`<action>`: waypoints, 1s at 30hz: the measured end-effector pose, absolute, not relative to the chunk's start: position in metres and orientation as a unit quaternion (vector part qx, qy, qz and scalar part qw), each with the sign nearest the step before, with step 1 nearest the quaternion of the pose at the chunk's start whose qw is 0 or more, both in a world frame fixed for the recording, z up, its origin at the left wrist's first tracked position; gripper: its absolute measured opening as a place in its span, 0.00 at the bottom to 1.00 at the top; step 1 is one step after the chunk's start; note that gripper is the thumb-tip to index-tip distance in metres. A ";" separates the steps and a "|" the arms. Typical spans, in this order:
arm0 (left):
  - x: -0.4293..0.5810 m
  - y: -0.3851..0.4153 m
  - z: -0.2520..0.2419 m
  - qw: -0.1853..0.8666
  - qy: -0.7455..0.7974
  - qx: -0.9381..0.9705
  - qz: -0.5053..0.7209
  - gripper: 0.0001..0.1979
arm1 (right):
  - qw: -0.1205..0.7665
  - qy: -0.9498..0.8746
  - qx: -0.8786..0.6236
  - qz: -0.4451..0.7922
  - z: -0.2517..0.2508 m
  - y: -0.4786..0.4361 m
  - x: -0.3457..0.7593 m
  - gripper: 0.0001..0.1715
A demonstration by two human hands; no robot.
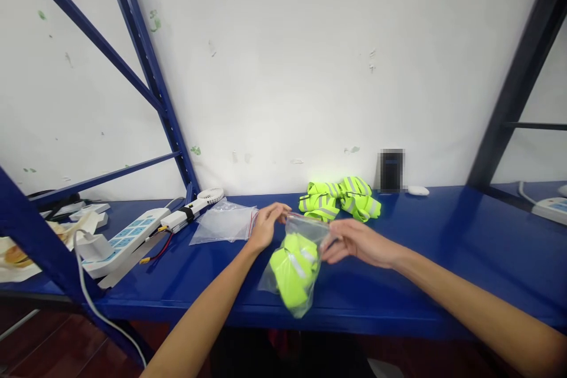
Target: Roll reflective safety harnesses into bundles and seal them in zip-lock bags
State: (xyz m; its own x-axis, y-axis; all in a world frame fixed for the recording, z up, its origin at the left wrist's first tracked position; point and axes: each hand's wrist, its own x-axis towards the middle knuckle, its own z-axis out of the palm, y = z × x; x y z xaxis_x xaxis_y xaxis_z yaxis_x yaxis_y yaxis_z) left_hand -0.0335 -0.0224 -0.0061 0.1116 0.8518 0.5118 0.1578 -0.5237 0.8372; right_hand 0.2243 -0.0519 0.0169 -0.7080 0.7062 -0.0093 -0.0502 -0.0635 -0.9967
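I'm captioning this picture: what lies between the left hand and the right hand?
In the head view, the top of a clear bag lies between the left hand and right hand; a neon-yellow bundle shows inside it.

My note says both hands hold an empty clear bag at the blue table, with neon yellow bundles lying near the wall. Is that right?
Not quite: the clear bag isn't empty. The head view shows a neon yellow bundle inside it. The rest of your note stands.

Head cam, fwd/down twd bench (434, 224)
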 end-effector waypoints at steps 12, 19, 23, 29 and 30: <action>-0.107 -0.016 0.002 -0.139 0.558 0.575 0.582 0.19 | 0.551 -0.443 -0.260 0.658 0.055 0.050 0.080 0.11; -0.104 -0.013 -0.002 -0.184 0.676 0.643 0.309 0.19 | 0.501 -0.450 -0.386 0.631 0.007 0.073 0.016 0.12; -0.100 -0.014 -0.005 -0.190 0.707 0.646 0.214 0.24 | 0.433 -0.515 -0.421 0.609 0.005 0.068 0.027 0.14; -0.093 -0.014 -0.004 -0.162 0.705 0.653 0.225 0.18 | 0.390 -0.654 -0.439 0.476 0.043 0.059 0.116 0.12; -0.092 -0.015 -0.004 -0.155 0.704 0.652 0.235 0.17 | 0.388 -0.685 -0.435 0.436 0.049 0.058 0.134 0.13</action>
